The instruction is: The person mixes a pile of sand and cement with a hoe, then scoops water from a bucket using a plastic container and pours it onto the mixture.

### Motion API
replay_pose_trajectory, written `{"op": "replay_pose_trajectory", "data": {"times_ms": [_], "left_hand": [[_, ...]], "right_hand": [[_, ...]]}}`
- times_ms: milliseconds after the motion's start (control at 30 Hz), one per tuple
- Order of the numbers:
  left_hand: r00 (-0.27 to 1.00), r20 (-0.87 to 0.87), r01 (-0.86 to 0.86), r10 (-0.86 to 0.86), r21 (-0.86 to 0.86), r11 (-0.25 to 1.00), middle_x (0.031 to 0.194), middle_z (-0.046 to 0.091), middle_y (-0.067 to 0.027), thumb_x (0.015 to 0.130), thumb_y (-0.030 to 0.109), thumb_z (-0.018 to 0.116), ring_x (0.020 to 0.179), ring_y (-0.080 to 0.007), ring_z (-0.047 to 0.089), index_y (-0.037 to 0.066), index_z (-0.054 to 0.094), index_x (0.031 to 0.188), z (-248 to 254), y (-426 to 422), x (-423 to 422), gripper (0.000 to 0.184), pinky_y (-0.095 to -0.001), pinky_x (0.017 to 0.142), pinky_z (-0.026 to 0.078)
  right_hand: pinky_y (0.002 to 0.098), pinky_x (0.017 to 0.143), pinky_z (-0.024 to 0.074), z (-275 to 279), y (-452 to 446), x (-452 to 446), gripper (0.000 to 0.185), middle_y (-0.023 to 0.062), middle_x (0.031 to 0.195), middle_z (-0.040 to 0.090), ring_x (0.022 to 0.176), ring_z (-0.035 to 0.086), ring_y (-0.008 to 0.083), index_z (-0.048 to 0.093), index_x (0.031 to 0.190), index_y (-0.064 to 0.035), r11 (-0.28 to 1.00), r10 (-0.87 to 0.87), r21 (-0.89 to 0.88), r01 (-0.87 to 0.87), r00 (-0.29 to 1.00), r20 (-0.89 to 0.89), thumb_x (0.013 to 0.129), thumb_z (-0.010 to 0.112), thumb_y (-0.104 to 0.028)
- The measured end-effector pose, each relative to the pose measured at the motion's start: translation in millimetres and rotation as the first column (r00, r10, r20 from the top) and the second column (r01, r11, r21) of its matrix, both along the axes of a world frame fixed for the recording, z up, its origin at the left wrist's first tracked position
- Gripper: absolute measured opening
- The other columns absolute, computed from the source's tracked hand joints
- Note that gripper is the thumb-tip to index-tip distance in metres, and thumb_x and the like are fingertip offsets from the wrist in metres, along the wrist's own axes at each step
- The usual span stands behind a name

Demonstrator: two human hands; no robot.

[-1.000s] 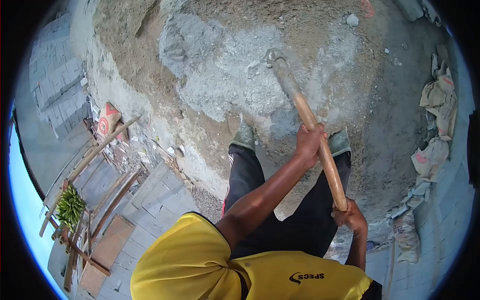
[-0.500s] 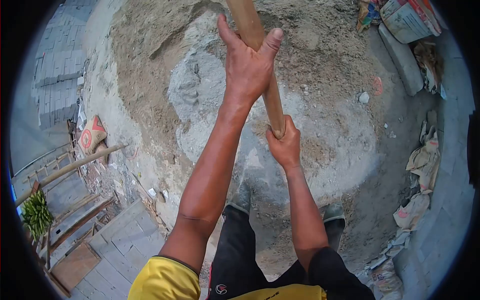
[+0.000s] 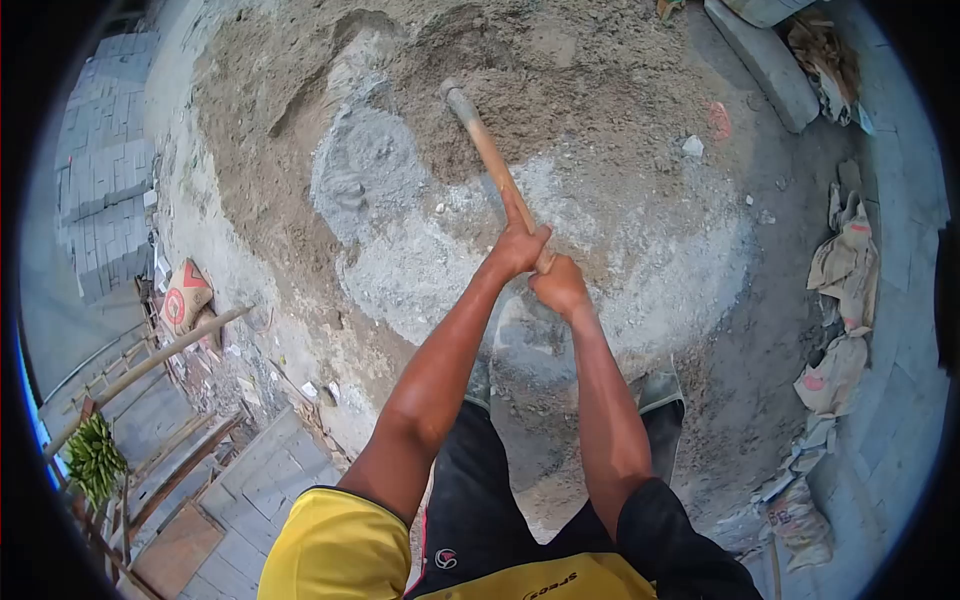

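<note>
Both of my hands grip one long wooden handle point(image 3: 487, 150). My left hand point(image 3: 518, 247) is wrapped round it just above my right hand point(image 3: 562, 287), which closes on the end nearest my body; the two hands almost touch. The handle slants away up and to the left. Its far end is grey and meets the brown sand point(image 3: 540, 90); the tool's blade is hidden there. Pale grey powder point(image 3: 410, 270) lies over the sand in front of my boots and on both sides of the handle.
Crumpled sacks point(image 3: 845, 265) line the right side, near a concrete block point(image 3: 765, 65). At the left are a printed sack point(image 3: 186, 297), a bamboo pole point(image 3: 160, 365), green bananas point(image 3: 94, 458) and stacked grey blocks point(image 3: 110, 180). A white stone point(image 3: 692, 146) lies on the sand.
The handle has swung down from a raised position, and its far end now rests in the sand. My left hand has slid down the handle to my right hand.
</note>
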State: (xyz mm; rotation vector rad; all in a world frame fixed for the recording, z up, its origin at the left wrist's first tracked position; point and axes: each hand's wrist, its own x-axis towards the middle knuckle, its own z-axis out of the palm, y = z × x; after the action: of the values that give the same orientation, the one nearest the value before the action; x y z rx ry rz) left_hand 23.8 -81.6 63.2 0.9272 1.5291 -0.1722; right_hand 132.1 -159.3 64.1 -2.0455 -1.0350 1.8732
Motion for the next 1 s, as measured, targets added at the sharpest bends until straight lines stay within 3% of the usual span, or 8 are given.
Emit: {"op": "replay_pose_trajectory", "data": {"times_ms": [67, 167, 267, 533, 733, 800, 900, 1000], "left_hand": [[0.982, -0.056, -0.150, 0.179, 0.334, 0.930, 0.134, 0.050, -0.0270, 0.093, 0.045, 0.063, 0.115, -0.0322, 0.059, 0.005, -0.023, 0.150, -32.1, -83.4, 8.5, 0.111, -0.0483, 0.089, 0.054], [0.713, 0.288, -0.649, 0.639, -0.074, 0.758, 0.120, 0.058, -0.0202, 0.091, 0.051, 0.065, 0.109, -0.0283, 0.061, 0.003, 0.004, 0.153, 61.1, -127.8, 36.1, 0.099, -0.0482, 0.089, 0.052], [0.380, 0.378, -0.716, 0.844, -0.458, 0.527, 0.095, 0.060, -0.0095, 0.091, 0.051, 0.065, 0.091, -0.0222, 0.062, 0.007, 0.043, 0.129, 71.3, -157.4, 52.3, 0.061, -0.0454, 0.080, 0.053], [0.392, 0.216, -0.819, 0.894, -0.361, 0.446, 0.069, 0.047, -0.0015, 0.091, 0.010, 0.066, 0.058, -0.0161, 0.051, 0.012, 0.046, 0.091, 129.4, -213.8, 115.0, 0.020, -0.0364, 0.060, 0.050], [0.455, 0.825, -0.834, 0.334, 0.263, 0.485, 0.080, 0.058, -0.0088, 0.090, 0.017, 0.072, 0.069, -0.0189, 0.059, 0.001, 0.043, 0.117, 200.0, 2.2, 85.8, 0.042, -0.0377, 0.069, 0.053], [0.846, 0.524, -0.533, 0.101, 0.819, 0.211, 0.107, 0.059, -0.0147, 0.090, 0.024, 0.073, 0.094, -0.0245, 0.066, 0.000, 0.014, 0.143, 182.0, 100.9, 88.0, 0.083, -0.0380, 0.077, 0.058], [0.941, 0.336, -0.330, 0.041, 0.938, -0.111, 0.111, 0.058, -0.0164, 0.093, 0.021, 0.068, 0.094, -0.0238, 0.068, 0.006, 0.009, 0.149, 114.0, 201.0, 101.3, 0.082, -0.0325, 0.066, 0.059], [0.903, 0.405, -0.429, 0.144, 0.833, 0.349, 0.099, 0.061, -0.0151, 0.099, 0.027, 0.056, 0.064, -0.0205, 0.065, 0.008, 0.012, 0.150, 55.5, 208.1, 106.3, 0.070, -0.0309, 0.051, 0.055]], "right_hand": [[0.0475, 0.086, 0.0513, 33.4, -57.2, 32.7, 0.034, 0.0283, 0.100, 0.068, 0.098, 0.066, 0.0413, 0.064, 0.106, 0.0026, 0.999, -0.034, -0.036, 0.034, 0.999, 0.001, 0.079, 0.065, -0.018], [0.0507, 0.078, 0.0520, 111.0, -164.0, 79.8, 0.028, 0.0282, 0.088, 0.067, 0.086, 0.066, 0.0455, 0.057, 0.100, 0.0016, 0.997, 0.047, -0.068, -0.039, 0.992, 0.120, 0.080, 0.064, -0.018], [0.0536, 0.072, 0.0509, 184.4, -267.2, 120.9, 0.028, 0.0269, 0.079, 0.065, 0.080, 0.065, 0.0465, 0.054, 0.101, -0.0013, 0.990, 0.030, -0.137, -0.015, 0.994, 0.104, 0.080, 0.064, -0.017], [0.0509, 0.066, 0.0548, 209.7, -392.2, 163.9, 0.041, 0.0221, 0.071, 0.065, 0.070, 0.067, 0.0425, 0.055, 0.104, -0.0034, 0.985, 0.173, -0.048, -0.166, 0.943, 0.283, 0.067, 0.072, -0.011], [0.0433, 0.065, 0.0529, 86.1, -134.6, 108.6, 0.024, 0.0146, 0.081, 0.066, 0.074, 0.067, 0.0357, 0.060, 0.097, -0.0058, 0.796, -0.192, 0.605, 0.011, 0.953, 0.235, 0.076, 0.070, -0.008], [0.0445, 0.065, 0.0533, 68.5, -2.4, 90.6, 0.024, 0.0169, 0.081, 0.068, 0.073, 0.068, 0.0377, 0.057, 0.099, -0.0042, 0.727, -0.228, 0.679, 0.101, 0.969, 0.100, 0.079, 0.069, -0.009], [0.0468, 0.074, 0.0553, 63.8, 150.8, 70.1, 0.029, 0.0240, 0.088, 0.069, 0.083, 0.070, 0.0390, 0.055, 0.099, 0.0005, 0.751, -0.184, 0.659, 0.038, 0.971, 0.153, 0.076, 0.069, -0.010], [0.0472, 0.076, 0.0551, 20.2, 187.0, 47.3, 0.023, 0.0275, 0.088, 0.068, 0.085, 0.069, 0.0408, 0.059, 0.094, 0.0026, 0.761, -0.246, 0.634, 0.138, 0.966, 0.084, 0.076, 0.067, -0.009]]}}
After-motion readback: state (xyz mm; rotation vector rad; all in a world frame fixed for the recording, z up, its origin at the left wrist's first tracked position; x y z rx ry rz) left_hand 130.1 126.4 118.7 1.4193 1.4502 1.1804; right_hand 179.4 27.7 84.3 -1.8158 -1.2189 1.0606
